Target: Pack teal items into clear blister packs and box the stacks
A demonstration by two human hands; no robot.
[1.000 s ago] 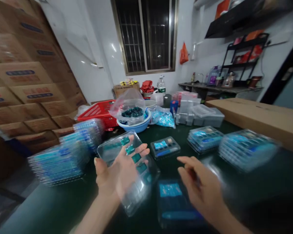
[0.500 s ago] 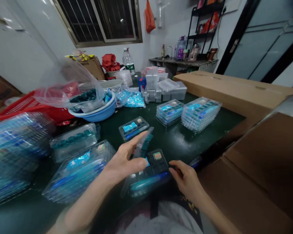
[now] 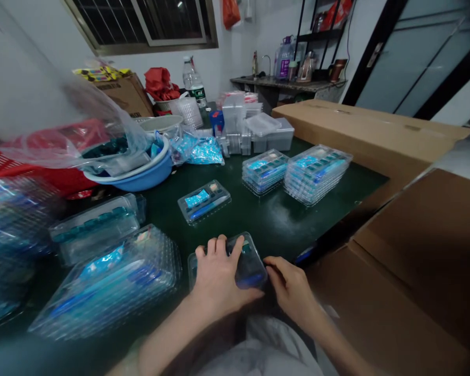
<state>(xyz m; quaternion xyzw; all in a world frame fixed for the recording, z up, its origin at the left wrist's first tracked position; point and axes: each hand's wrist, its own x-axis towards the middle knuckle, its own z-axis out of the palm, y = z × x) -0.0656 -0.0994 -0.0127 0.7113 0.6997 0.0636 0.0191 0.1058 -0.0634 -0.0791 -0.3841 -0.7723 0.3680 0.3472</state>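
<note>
A clear plastic case with a dark compartmented tray and a blue item inside lies on the dark green table in front of me, its lid down over it. My left hand rests on top of the lid, fingers spread toward the far edge and thumb stretched along the near side. It hides much of the case. At the case's right edge, my right hand pinches the rim between thumb and curled fingers. Just beyond lies another filled case with a blue-white packet and a blue pen-like item.
Stacks of filled cases stand at left and at the back right. A clear box with teal pieces, a blue basin and a red basket sit left. An open cardboard box borders the table's right side.
The raised lid in my left hand has come down over the tray, and that hand now lies spread on top. My right hand stays at the case's right edge. The view has shifted slightly.
</note>
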